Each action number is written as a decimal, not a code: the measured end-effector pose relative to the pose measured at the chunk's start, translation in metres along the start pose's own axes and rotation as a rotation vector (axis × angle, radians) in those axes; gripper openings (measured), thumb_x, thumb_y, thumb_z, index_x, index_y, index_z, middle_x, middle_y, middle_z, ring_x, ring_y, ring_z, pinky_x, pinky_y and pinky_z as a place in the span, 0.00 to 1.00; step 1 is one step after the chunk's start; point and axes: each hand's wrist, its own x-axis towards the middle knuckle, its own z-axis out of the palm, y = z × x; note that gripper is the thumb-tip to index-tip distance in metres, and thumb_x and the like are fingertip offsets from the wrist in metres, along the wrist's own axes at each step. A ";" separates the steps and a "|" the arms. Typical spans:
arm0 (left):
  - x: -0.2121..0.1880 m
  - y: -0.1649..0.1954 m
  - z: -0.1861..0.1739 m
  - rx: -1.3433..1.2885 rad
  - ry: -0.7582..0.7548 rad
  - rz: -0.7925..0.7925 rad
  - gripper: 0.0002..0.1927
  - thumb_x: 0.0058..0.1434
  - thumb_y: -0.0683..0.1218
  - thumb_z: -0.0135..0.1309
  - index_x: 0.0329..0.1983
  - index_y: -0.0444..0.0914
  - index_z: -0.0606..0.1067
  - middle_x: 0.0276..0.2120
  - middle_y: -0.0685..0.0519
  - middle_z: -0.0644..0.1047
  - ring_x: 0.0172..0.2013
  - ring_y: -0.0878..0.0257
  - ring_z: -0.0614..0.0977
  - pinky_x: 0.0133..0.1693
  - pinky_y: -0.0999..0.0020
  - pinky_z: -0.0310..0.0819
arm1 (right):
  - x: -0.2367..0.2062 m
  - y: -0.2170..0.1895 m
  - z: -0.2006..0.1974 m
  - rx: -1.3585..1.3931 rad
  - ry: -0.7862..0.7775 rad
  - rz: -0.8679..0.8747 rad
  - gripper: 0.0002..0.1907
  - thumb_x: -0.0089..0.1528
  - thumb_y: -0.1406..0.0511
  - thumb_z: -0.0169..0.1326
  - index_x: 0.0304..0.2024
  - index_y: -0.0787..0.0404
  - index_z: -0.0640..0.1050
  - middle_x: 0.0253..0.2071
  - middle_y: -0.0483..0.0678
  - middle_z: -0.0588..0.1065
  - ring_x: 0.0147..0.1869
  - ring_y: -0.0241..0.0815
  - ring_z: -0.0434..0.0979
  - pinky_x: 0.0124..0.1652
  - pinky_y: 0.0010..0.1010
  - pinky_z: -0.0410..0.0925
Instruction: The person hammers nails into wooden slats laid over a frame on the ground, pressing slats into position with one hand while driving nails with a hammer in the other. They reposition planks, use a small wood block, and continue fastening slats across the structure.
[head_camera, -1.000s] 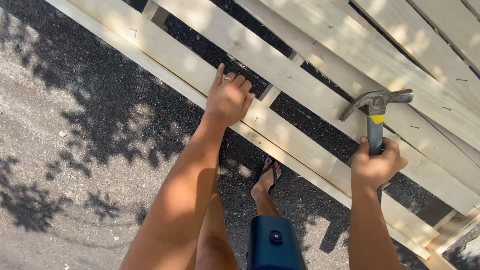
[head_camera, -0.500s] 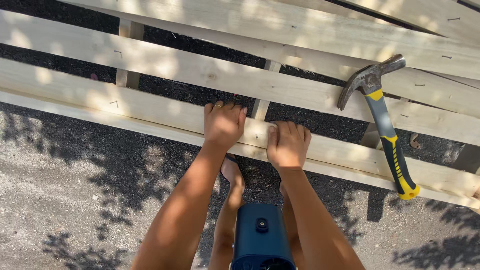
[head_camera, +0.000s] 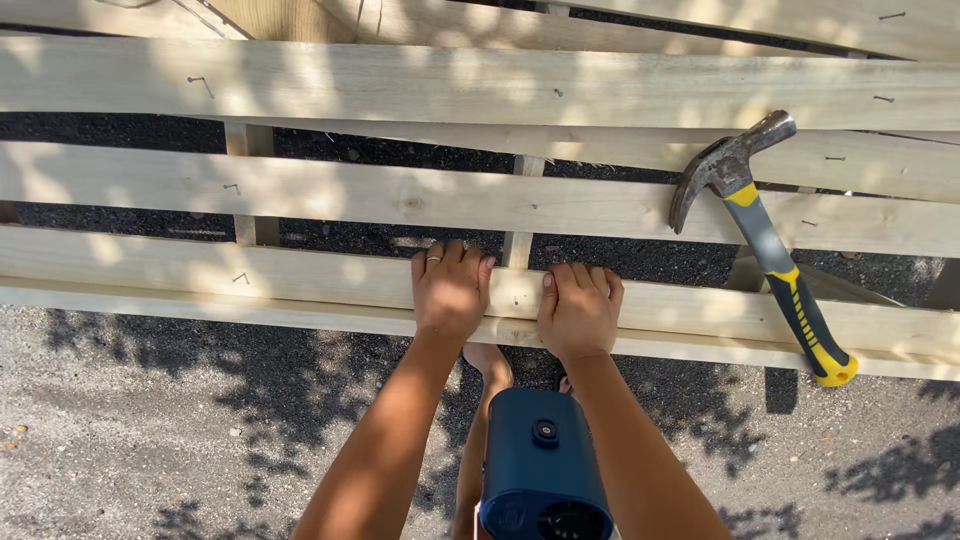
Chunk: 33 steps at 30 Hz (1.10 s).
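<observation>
Both hands lie flat on the nearest wooden slat (head_camera: 200, 285), just below the middle of the frame, palms down and fingers stretched forward over its far edge. On the left, the left hand (head_camera: 450, 292) carries a ring on one finger and rests with its fingertips reaching the dark gap beyond the board. Just beside it to the right, the right hand (head_camera: 578, 308) lies the same way, thumb turned inward toward the other hand; the two are close but apart. Neither grips anything: they press open against the wood.

Across the whole upper part of the frame run more pale slats (head_camera: 300, 90), laid side to side with gaps showing dark ground between them, joined by short cross pieces (head_camera: 250, 140) underneath. Small nails (head_camera: 198, 82) stick out of the boards here and there.

Toward the right, a claw hammer (head_camera: 765, 240) lies across two slats, well apart from the hands. Its metal head sits at the upper end, and its grey, yellow and black handle slants down to the lower right, the butt reaching the near edge.

Along the bottom lies gravelly pavement (head_camera: 150, 430) with leaf shadows, and at bottom centre a blue device (head_camera: 545, 470) hangs between the forearms.
</observation>
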 end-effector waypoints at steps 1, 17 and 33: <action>-0.005 0.002 -0.002 -0.029 0.025 0.041 0.17 0.70 0.56 0.44 0.47 0.41 0.78 0.48 0.49 0.77 0.55 0.49 0.74 0.62 0.44 0.60 | 0.001 -0.001 -0.002 -0.006 -0.036 0.019 0.08 0.66 0.63 0.49 0.39 0.56 0.79 0.39 0.47 0.78 0.50 0.50 0.74 0.63 0.46 0.58; -0.034 0.007 -0.005 0.027 -0.037 0.271 0.25 0.62 0.51 0.51 0.60 0.35 0.70 0.54 0.44 0.71 0.61 0.47 0.70 0.70 0.46 0.54 | -0.017 0.000 -0.002 -0.005 0.012 -0.015 0.11 0.67 0.61 0.50 0.44 0.59 0.80 0.44 0.50 0.78 0.53 0.54 0.74 0.66 0.52 0.58; -0.052 0.001 0.015 -0.096 0.142 0.383 0.19 0.61 0.46 0.51 0.55 0.34 0.73 0.47 0.42 0.72 0.49 0.44 0.74 0.57 0.54 0.69 | -0.055 -0.001 0.025 0.149 0.226 -0.155 0.14 0.64 0.65 0.52 0.51 0.62 0.80 0.50 0.53 0.78 0.56 0.59 0.74 0.64 0.56 0.64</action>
